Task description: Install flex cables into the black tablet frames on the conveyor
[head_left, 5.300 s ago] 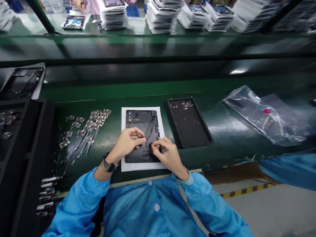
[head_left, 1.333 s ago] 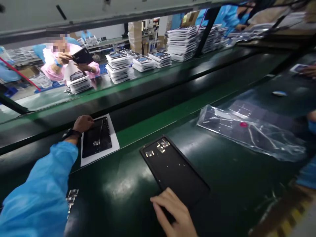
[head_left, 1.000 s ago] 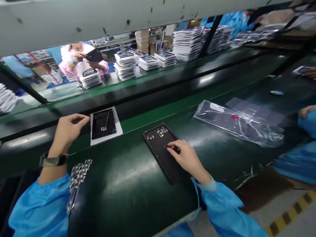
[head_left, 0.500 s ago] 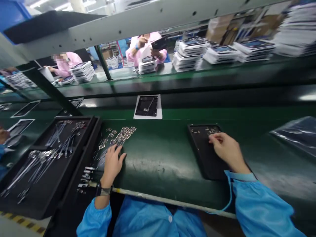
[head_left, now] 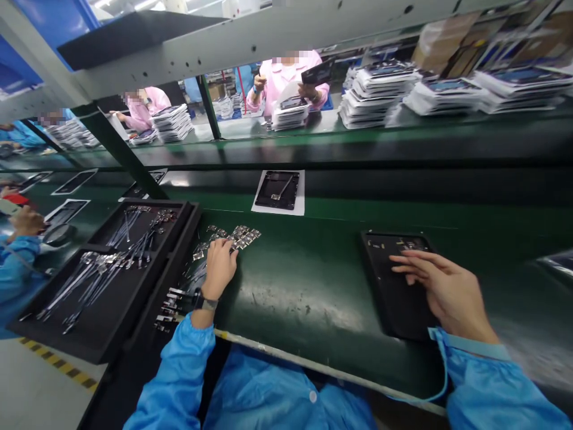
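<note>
My left hand (head_left: 219,270) is at a pile of small circuit boards (head_left: 244,237) with thin ribbon cables. Its fingers are bent and drawn together, fingertips on one board at the near side of the pile; the grip is partly hidden. Over a black tray (head_left: 398,292) on the right, my right hand (head_left: 447,289) has its fingers stretched out and slightly apart, with nothing visible in them. Tiny metallic parts (head_left: 414,243) lie at the tray's far end, partly behind that hand.
A black foam box (head_left: 58,325) of ribbon-cable boards stands at left, beside a co-worker's hand (head_left: 27,221). A black device housing (head_left: 277,190) lies on white paper ahead. Paper-wrapped stacks (head_left: 376,92) line the far shelf, below a metal beam (head_left: 277,39). Green posts rise at left.
My right hand has opened from a pinch and lifted back from the small parts. My left hand's fingers have drawn together at the circuit boards. The view has shifted.
</note>
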Demonstrator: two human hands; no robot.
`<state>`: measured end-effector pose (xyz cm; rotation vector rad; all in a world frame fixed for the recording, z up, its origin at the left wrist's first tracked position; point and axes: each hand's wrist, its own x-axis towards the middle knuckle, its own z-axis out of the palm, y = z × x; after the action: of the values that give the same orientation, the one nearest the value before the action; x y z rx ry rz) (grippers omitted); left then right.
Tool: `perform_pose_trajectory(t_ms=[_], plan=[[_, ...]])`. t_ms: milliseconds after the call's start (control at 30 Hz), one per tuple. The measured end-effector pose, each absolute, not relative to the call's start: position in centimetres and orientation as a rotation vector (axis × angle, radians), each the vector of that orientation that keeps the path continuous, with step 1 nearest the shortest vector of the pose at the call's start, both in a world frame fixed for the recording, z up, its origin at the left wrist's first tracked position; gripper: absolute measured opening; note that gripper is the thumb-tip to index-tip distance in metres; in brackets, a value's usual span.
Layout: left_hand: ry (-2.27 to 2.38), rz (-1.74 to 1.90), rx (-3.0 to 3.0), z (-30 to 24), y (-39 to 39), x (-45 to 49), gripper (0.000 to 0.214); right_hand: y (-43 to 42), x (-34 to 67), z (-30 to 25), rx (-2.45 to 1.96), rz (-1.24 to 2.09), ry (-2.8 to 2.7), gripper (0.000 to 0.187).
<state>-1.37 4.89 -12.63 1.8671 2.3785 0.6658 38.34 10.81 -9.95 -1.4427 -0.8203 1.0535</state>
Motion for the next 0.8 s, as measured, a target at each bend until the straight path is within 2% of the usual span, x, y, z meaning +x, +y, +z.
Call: perform_pose_trajectory(t_ms=[133,300,433,600,667,800], plan=[[2.428,0.700,1.683,-12.6,7.4,-1.0,0.015,10.7,38.3,-10.1,-1.378,1.081,-0.834,0.023],[2.297,0.837,1.582,-12.6,7.9,-2.1,0.022,10.5,38.4,-10.4,-1.429,0.978,-0.965,0.039],[2.124,0.943,1.486,-12.1,8.2,-2.9,0.022,10.7,38.6,-10.8,-1.506,0.903,-1.102,0.039],[1.985,1.025,1.375,-10.8,8.1,-2.9,0.009,11.0,39.2,-11.3,-1.560,0.680,-1.227,0.037],[1.950,1.068,1.324,-9.4,7.5,-2.3,0.012,11.0,39.3,-11.1,-1.534,0.647,-1.288,0.036],[1.848,1.218,1.203,-4.5,5.7,-0.7,0.025,10.8,38.3,-10.2,-1.427,0.796,-1.362,0.035]])
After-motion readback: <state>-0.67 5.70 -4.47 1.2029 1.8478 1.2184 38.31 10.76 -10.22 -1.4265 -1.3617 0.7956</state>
